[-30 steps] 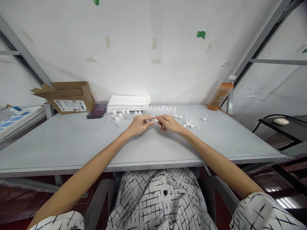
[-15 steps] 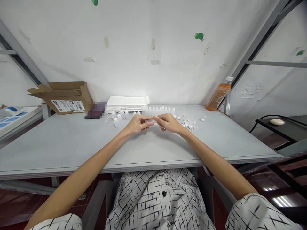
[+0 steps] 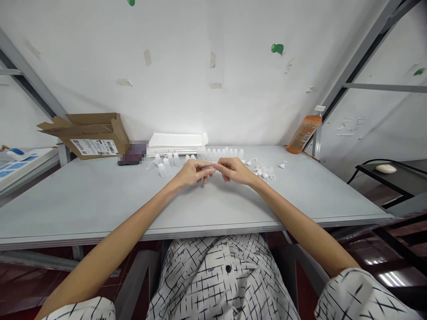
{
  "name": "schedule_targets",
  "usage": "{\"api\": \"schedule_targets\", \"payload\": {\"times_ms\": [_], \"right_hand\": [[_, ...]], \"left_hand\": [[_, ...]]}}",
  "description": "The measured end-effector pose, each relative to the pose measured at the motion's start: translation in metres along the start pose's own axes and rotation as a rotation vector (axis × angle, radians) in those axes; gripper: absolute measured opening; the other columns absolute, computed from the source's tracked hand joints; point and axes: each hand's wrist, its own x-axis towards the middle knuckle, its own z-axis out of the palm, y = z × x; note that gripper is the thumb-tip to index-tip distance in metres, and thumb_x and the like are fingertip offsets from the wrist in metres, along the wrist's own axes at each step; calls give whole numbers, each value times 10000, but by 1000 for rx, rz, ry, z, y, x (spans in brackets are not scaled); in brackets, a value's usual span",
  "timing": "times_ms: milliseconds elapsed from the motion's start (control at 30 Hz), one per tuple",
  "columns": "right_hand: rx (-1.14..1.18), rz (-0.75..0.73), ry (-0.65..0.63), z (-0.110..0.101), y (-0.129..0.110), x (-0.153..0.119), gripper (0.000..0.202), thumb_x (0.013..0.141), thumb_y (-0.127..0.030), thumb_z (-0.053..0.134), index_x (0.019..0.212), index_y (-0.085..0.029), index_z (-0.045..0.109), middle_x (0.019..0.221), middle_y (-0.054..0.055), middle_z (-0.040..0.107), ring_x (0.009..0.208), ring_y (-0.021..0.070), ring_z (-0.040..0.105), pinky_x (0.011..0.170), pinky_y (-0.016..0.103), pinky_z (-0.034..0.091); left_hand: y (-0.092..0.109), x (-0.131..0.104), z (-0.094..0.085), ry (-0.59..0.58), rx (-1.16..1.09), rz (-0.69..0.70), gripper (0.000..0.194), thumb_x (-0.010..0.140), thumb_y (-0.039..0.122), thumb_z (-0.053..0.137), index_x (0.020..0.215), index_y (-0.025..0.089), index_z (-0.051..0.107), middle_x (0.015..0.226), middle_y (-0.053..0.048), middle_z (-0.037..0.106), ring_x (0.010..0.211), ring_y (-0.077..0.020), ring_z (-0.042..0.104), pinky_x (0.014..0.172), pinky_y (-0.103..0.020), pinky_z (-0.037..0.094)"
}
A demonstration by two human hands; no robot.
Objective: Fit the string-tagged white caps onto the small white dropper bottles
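Note:
My left hand (image 3: 194, 172) is closed on a small translucent white bottle (image 3: 209, 167), held sideways just above the table and mostly covered by the fingers. At the bottle's right end, the thumb and fingers of my right hand (image 3: 233, 170) are pinched together; what lies between them is hidden. Behind both hands stands a row of similar small bottles (image 3: 240, 154). Left of my left hand is a loose group of bottles (image 3: 162, 169), some with white strings. A pile of small white caps with strings (image 3: 264, 172) lies to the right of my right hand.
On the grey table (image 3: 110, 200), a stack of white sheets (image 3: 176, 140) lies at the back. An open cardboard box (image 3: 95, 135) and a blurred dark object (image 3: 133, 153) are at the back left. A bottle of orange drink (image 3: 304, 133) leans at the back right.
The white string loop that hung below my right hand no longer shows. My right fingers have curled in slightly at the bottle's end; both hands stay in about the same place.

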Motion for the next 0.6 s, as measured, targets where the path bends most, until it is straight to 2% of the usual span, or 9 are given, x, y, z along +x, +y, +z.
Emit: {"api": "schedule_targets", "payload": {"times_ms": [133, 200, 367, 600], "right_hand": [[64, 50, -14, 0, 0, 1, 551, 939, -661, 477, 637, -200, 448, 449, -44, 451, 439, 116, 538, 514, 245, 378], [115, 60, -28, -1, 0, 2, 554, 939, -669, 471, 652, -196, 467, 489, -38, 466, 458, 123, 568, 511, 246, 405], [118, 6, 7, -3, 0, 1, 493, 927, -631, 536, 746, -172, 556, 705, 24, 597, 541, 122, 599, 506, 252, 461], [83, 1, -10, -3, 1, 0, 413, 967, -519, 521, 728, -182, 551, 569, -1, 593, 566, 136, 578, 578, 263, 401]], "left_hand": [[2, 0, 2, 117, 89, 12, 377, 782, 402, 745, 1023, 117, 798, 568, -10, 637, 490, -93, 543, 456, -201, 411], [4, 0, 4, 159, 73, 3, 412, 755, 417, 771, 1023, 106, 799, 557, -13, 635, 474, -93, 535, 445, -206, 402], [7, 1, 3, 110, -97, -23, 513, 748, 509, 770, 1042, 88, 785, 745, -68, 694, 483, -119, 618, 420, -224, 432], [3, -1, -2, 99, -39, 18, 454, 749, 468, 788, 1030, 112, 801, 752, -69, 721, 485, -104, 611, 445, -216, 424]]}}
